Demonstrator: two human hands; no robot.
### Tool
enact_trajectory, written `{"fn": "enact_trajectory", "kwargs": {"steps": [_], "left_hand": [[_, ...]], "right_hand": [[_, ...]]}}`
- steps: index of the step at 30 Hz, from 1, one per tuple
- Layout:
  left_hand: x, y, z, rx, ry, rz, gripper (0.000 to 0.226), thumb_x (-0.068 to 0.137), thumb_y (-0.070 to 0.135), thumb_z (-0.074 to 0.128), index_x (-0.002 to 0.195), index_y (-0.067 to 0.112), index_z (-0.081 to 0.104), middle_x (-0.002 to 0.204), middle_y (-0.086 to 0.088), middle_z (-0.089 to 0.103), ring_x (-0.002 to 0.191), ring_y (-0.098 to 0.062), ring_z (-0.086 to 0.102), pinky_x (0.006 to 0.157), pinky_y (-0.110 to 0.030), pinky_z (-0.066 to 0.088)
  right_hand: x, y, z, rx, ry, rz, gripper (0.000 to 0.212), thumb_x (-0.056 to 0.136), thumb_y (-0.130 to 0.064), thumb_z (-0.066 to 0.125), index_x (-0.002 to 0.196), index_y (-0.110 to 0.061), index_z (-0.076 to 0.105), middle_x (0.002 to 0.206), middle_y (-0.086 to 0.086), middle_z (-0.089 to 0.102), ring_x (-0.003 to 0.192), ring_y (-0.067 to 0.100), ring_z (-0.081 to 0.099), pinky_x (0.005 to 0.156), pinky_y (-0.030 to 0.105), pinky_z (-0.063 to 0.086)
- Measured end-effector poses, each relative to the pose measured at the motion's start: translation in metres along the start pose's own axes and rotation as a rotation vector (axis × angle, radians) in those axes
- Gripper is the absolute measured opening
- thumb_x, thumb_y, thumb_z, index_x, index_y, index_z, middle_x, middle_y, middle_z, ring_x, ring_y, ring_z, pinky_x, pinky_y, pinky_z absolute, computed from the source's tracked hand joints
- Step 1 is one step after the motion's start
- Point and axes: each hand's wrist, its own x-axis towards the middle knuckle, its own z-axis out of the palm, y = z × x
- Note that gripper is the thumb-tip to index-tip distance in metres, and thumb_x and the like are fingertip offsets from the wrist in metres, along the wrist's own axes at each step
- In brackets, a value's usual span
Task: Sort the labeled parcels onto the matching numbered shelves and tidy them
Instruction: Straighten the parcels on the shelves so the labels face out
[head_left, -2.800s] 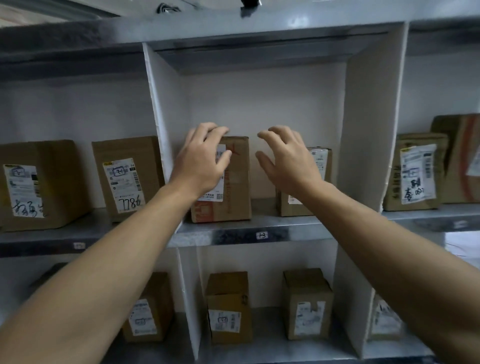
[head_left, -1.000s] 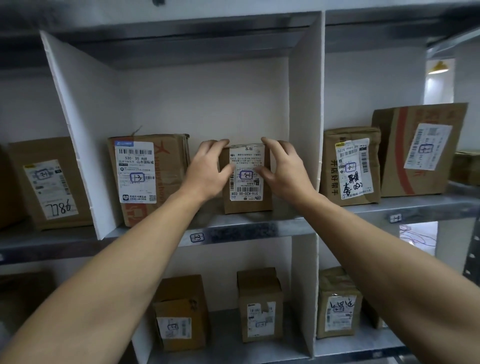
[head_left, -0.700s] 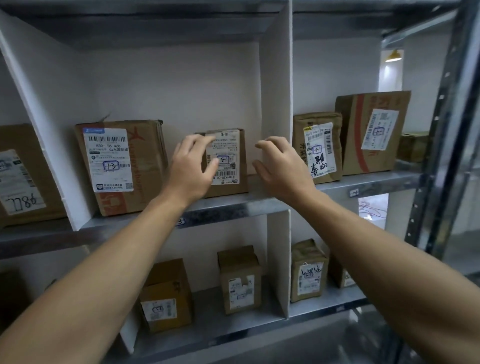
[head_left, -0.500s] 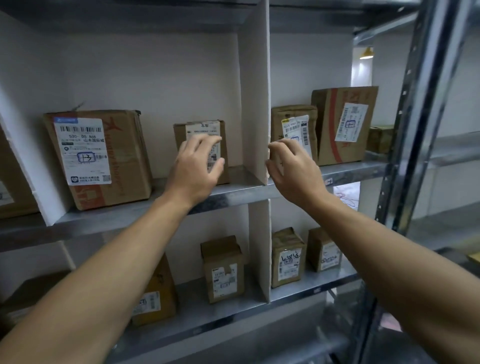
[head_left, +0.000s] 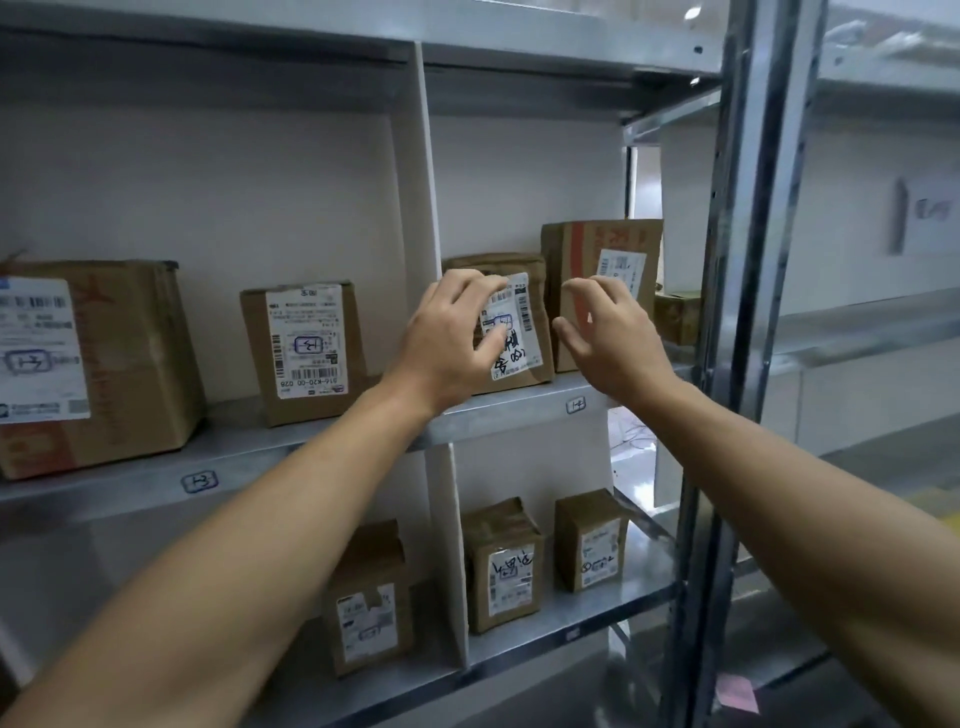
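The left shelf tag (head_left: 199, 481) is reading 1-3, the right shelf tag (head_left: 575, 405) 1-4; the large parcel (head_left: 130, 364) and the small parcel (head_left: 307, 344) are each showing handwritten 1-3.

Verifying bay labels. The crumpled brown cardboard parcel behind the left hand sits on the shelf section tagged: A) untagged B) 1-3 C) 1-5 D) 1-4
D: the small white shelf tag on the metal edge just below the crumpled brown cardboard parcel reads 1-4. The 1-3 tag is on the other side of the white divider panel.
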Motion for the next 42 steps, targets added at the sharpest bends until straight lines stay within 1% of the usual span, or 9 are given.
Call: {"fn": "enact_trajectory", "kwargs": {"steps": [3, 9, 12, 15, 20, 23, 26, 35, 42], "left_hand": [[0.02, 0.006, 0.018, 0.014, 0.024, -0.059, 0.045, 0.088, 0.025, 0.061, 0.131, 0.012, 0.054, 0.126, -0.006, 0.052, 0.115, -0.023, 0.05, 0.1, -0.04, 0.046], [0.042, 0.006, 0.044, 0.095, 0.049, -0.208, 0.047, 0.092, 0.024, 0.061, 0.136, 0.016, 0.048, 0.133, 0.0, 0.045, 0.122, -0.017, 0.041, 0.104, -0.033, 0.038], [0.05, 0.003, 0.053, 0.142, 0.097, -0.281, 0.049, 0.092, 0.024, 0.062, 0.138, 0.016, 0.047, 0.136, -0.001, 0.043, 0.126, -0.02, 0.04, 0.108, -0.037, 0.037], [0.055, 0.003, 0.058, 0.176, 0.12, -0.367, 0.053, 0.092, 0.023, 0.062, 0.141, 0.015, 0.044, 0.142, -0.004, 0.039, 0.131, -0.024, 0.037, 0.112, -0.042, 0.036], [0.061, 0.0, 0.067, 0.199, 0.155, -0.472, 0.054, 0.095, 0.022, 0.057, 0.145, 0.015, 0.039, 0.148, -0.006, 0.033, 0.137, -0.025, 0.033, 0.114, -0.046, 0.035], [0.067, 0.0, 0.07, 0.216, 0.125, -0.526, 0.057, 0.096, 0.023, 0.056, 0.148, 0.019, 0.034, 0.151, -0.006, 0.028, 0.14, -0.025, 0.03, 0.114, -0.047, 0.035], [0.071, -0.004, 0.069, 0.216, 0.088, -0.551, 0.058, 0.096, 0.023, 0.056, 0.149, 0.022, 0.032, 0.152, -0.004, 0.026, 0.139, -0.026, 0.032, 0.11, -0.049, 0.04], [0.073, -0.009, 0.071, 0.286, 0.065, -0.587, 0.05, 0.097, 0.017, 0.053, 0.145, 0.018, 0.037, 0.145, -0.005, 0.032, 0.127, -0.027, 0.043, 0.105, -0.046, 0.045], [0.073, -0.004, 0.071, 0.285, 0.087, -0.564, 0.054, 0.096, 0.019, 0.057, 0.146, 0.017, 0.036, 0.147, -0.006, 0.032, 0.132, -0.027, 0.039, 0.11, -0.044, 0.04]], "right_hand": [[0.02, 0.017, -0.002, 0.044, -0.03, -0.042, 0.047, 0.099, -0.028, 0.062, 0.141, -0.012, 0.051, 0.142, 0.01, 0.051, 0.125, 0.027, 0.052, 0.099, 0.035, 0.043], [0.058, 0.039, 0.009, 0.168, -0.076, -0.132, 0.05, 0.099, -0.027, 0.062, 0.145, -0.015, 0.048, 0.144, 0.008, 0.049, 0.131, 0.023, 0.047, 0.099, 0.022, 0.029], [0.071, 0.04, 0.02, 0.257, -0.101, -0.163, 0.052, 0.098, -0.027, 0.062, 0.146, -0.017, 0.047, 0.146, 0.006, 0.048, 0.131, 0.021, 0.047, 0.101, 0.023, 0.031], [0.082, 0.039, 0.031, 0.321, -0.128, -0.18, 0.054, 0.098, -0.029, 0.062, 0.149, -0.019, 0.045, 0.147, 0.006, 0.046, 0.13, 0.021, 0.047, 0.106, 0.031, 0.037], [0.095, 0.038, 0.046, 0.401, -0.166, -0.169, 0.049, 0.1, -0.033, 0.058, 0.147, -0.022, 0.047, 0.145, 0.008, 0.045, 0.129, 0.024, 0.049, 0.105, 0.035, 0.041], [0.1, 0.043, 0.052, 0.432, -0.151, -0.177, 0.045, 0.1, -0.029, 0.06, 0.143, -0.02, 0.052, 0.14, 0.009, 0.05, 0.125, 0.024, 0.052, 0.1, 0.031, 0.04], [0.102, 0.048, 0.054, 0.454, -0.123, -0.172, 0.041, 0.098, -0.024, 0.062, 0.139, -0.016, 0.056, 0.134, 0.009, 0.055, 0.121, 0.023, 0.054, 0.095, 0.025, 0.037], [0.101, 0.049, 0.061, 0.472, -0.107, -0.203, 0.044, 0.094, -0.013, 0.066, 0.137, -0.015, 0.058, 0.131, 0.01, 0.056, 0.118, 0.026, 0.056, 0.095, 0.025, 0.038], [0.092, 0.048, 0.057, 0.467, -0.099, -0.194, 0.049, 0.097, -0.019, 0.064, 0.144, -0.017, 0.05, 0.14, 0.009, 0.051, 0.125, 0.024, 0.052, 0.099, 0.028, 0.039]]}}
